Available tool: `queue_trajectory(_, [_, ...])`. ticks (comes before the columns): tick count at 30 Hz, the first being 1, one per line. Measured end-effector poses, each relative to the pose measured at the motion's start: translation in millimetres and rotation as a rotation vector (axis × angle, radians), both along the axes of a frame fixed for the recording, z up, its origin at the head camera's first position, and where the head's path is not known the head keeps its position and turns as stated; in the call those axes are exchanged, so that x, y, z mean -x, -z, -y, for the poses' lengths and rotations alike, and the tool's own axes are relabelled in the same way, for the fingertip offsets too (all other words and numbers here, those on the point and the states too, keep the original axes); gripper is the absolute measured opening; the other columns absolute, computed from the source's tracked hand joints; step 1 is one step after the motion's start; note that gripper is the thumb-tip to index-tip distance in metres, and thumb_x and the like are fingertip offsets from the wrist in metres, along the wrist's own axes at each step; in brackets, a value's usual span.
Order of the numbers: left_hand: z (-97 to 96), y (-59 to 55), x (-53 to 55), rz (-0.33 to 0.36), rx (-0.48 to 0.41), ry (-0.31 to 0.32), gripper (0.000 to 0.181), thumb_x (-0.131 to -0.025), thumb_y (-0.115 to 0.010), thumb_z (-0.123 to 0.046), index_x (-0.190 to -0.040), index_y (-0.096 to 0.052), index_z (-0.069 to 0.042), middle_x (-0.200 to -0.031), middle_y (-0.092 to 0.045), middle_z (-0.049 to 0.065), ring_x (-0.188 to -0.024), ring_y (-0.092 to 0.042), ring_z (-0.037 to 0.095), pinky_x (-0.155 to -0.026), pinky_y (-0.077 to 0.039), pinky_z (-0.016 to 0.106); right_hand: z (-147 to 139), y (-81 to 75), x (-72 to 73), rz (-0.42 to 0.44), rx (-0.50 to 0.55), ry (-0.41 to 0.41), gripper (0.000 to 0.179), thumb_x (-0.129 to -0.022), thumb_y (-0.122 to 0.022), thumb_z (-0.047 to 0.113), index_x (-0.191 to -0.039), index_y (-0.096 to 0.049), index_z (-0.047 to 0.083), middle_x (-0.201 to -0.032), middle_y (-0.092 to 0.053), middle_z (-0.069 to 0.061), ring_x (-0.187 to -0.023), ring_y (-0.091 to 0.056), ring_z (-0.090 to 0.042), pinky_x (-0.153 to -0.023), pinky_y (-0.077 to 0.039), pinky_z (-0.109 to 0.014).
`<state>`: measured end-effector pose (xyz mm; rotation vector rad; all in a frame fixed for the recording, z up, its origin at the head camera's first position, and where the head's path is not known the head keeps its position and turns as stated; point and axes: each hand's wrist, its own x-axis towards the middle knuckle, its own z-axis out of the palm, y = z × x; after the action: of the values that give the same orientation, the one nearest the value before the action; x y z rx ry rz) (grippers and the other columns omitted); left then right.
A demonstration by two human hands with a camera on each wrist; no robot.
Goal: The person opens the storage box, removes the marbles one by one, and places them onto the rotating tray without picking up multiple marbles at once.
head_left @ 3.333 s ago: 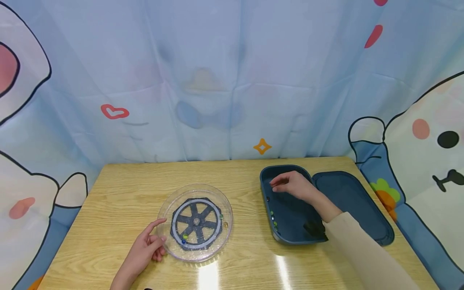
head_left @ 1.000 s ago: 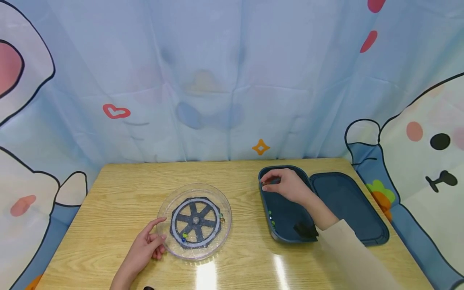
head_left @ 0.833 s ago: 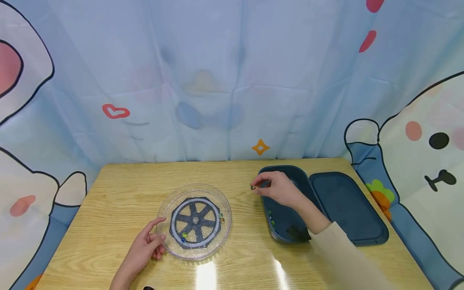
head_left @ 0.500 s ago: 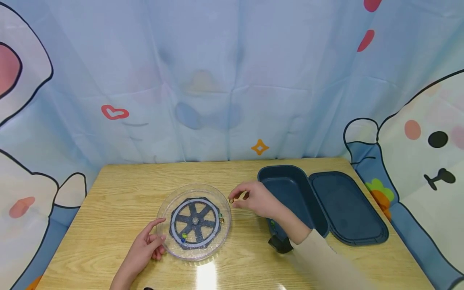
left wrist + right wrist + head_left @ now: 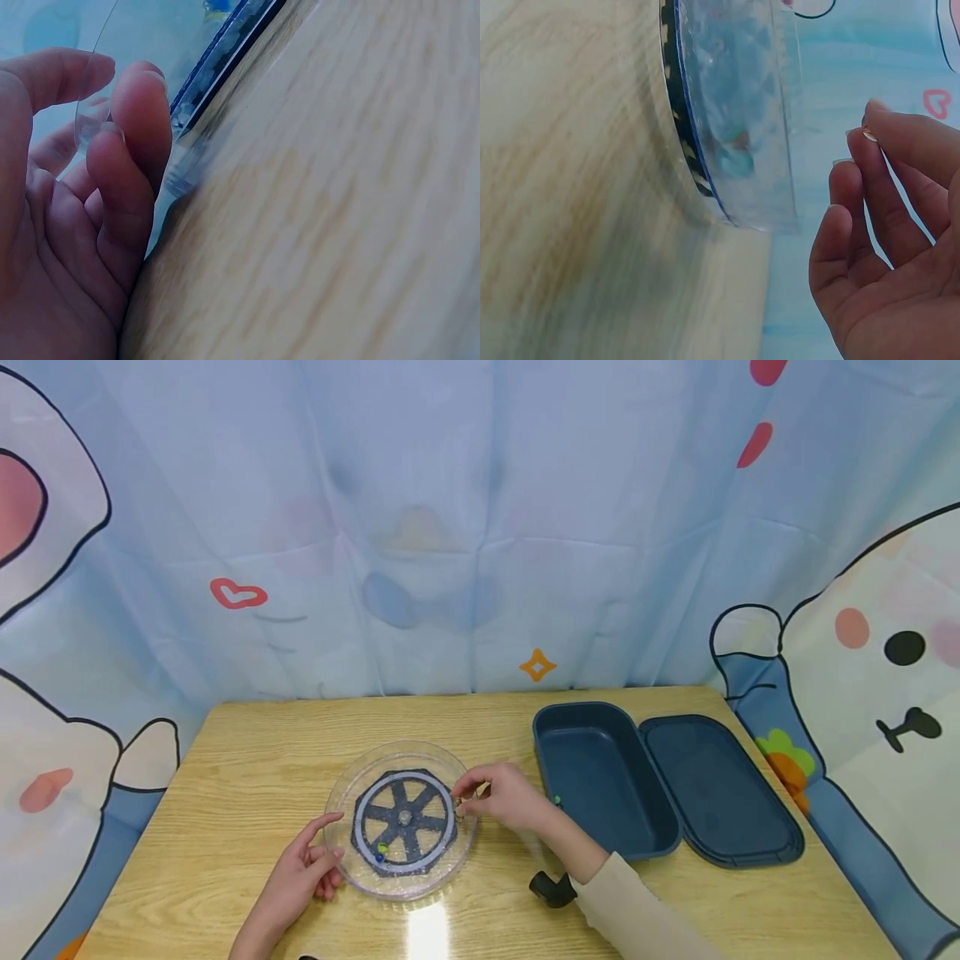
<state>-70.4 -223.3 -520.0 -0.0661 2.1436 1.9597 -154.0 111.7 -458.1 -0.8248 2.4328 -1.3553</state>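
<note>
In the head view, my left hand (image 5: 296,872) holds the rim of a clear round dish (image 5: 352,881), index finger and thumb at its left edge. The left wrist view shows the thin wall (image 5: 90,60) at those fingertips. My right hand (image 5: 502,797) is over the dish's right rim, thumb and index finger pinching a small amber glass marble (image 5: 868,133), mostly hidden by the fingertips. Inside the dish lie a yellow-green marble (image 5: 383,848) and a blue marble (image 5: 380,858). Through its wall, a teal marble (image 5: 735,161) shows in the right wrist view.
A dark blue bin (image 5: 600,777) stands right of the dish, a green marble (image 5: 557,800) at its left side, partly hidden by the right forearm. Its flat lid (image 5: 723,789) lies beside it. Behind the wooden table (image 5: 270,752) hangs a printed curtain (image 5: 420,527).
The right hand has come out of the bin with an amber marble and moved left and down to the dish's right rim. The left hand has stayed at the dish.
</note>
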Motion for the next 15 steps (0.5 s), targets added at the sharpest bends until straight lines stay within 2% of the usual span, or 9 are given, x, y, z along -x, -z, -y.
queue_trajectory(7, [0.1,0.5,0.2,0.008,-0.002,0.0,0.056,-0.098,-0.061,-0.009,-0.15,-0.038,-0.01,-0.067,-0.061,0.013,-0.049,-0.056,0.015,-0.048,-0.052,0.028,1.6,5.0,-1.9,0.077,0.027,0.015,0.016,-0.09,-0.074,0.011,-0.104,-0.074,0.004,-0.095,-0.066,0.002,-0.088,-0.06,-0.021,-0.069,-0.053,-0.031])
queue_trajectory(15, [0.4,0.4,-0.2,0.008,0.004,-0.007,0.056,-0.098,-0.061,-0.008,-0.149,-0.039,-0.011,-0.067,-0.061,0.013,-0.049,-0.056,0.015,-0.048,-0.052,0.028,0.8,8.5,1.9,0.079,0.031,0.023,0.016,-0.091,-0.073,0.009,-0.106,-0.074,0.004,-0.095,-0.067,0.001,-0.089,-0.062,-0.022,-0.07,-0.054,-0.031])
